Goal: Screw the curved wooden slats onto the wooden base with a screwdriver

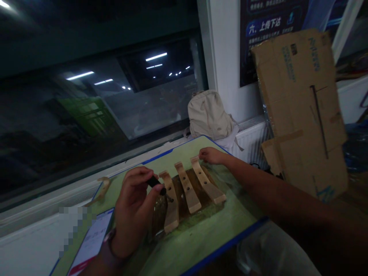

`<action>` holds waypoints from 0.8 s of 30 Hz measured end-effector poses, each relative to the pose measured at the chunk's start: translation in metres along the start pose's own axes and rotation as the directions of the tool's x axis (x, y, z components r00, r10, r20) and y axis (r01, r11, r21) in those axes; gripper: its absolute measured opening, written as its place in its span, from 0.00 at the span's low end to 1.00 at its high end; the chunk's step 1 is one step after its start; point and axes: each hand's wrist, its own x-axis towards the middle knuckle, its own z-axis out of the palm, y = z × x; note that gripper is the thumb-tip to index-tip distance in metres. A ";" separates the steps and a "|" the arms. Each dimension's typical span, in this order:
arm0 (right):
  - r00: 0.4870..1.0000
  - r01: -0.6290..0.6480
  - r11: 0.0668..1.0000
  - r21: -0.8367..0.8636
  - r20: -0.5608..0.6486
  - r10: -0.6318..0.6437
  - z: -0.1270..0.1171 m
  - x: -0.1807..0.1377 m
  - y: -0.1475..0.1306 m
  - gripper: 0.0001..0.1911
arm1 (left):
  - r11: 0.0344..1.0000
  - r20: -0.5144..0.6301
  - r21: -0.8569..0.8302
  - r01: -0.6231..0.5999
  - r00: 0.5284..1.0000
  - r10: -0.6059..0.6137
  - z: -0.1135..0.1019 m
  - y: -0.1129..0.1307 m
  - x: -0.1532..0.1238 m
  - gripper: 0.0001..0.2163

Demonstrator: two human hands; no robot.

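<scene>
My left hand (135, 209) is closed around a black-handled tool (155, 184). The tool's thin tip reaches the lower hole of the leftmost curved wooden piece (171, 214). Beside it lie a middle wooden piece (192, 197) and a right wooden piece (209, 187), each with two holes. All three rest across a shiny brown, plastic-looking block (184, 218). My right hand (212, 155) has its fingers closed at the far end of the right piece and seems to pinch its edge. The tool's exact kind is unclear in the dim light.
A green board with blue edges (244, 214) lies under everything. Another curved wooden piece (105, 186) is at its far left, near a printed sheet (93, 237). Behind stand a beige backpack (208, 115), a radiator (253, 136) and flattened cardboard (299, 111). A window (155, 111) runs along the left.
</scene>
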 end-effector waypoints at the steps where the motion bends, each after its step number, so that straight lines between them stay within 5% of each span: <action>1: 1.000 -0.002 1.000 0.003 0.001 0.002 0.000 0.000 0.000 0.13 | 1.000 -0.009 0.020 -0.013 1.000 0.013 -0.001 0.000 0.000 0.10; 7: 1.000 -0.025 1.000 0.019 0.007 0.025 0.001 0.001 0.001 0.13 | 0.986 -0.003 0.090 0.141 0.990 -0.142 0.001 0.004 -0.001 0.11; 13: 0.999 -0.034 0.999 0.026 0.016 0.034 -0.001 -0.002 -0.002 0.15 | 0.999 -0.013 0.033 -0.019 1.000 0.020 0.001 0.003 0.001 0.11; 19: 0.999 -0.038 0.999 0.029 0.020 0.038 -0.002 -0.003 -0.003 0.14 | 0.986 0.001 0.039 0.163 0.987 -0.163 0.003 0.003 -0.003 0.12; 24: 0.999 -0.039 0.999 0.036 0.020 0.039 -0.002 -0.003 -0.003 0.14 | 1.000 -0.011 0.017 0.012 1.000 -0.012 0.000 0.000 -0.001 0.10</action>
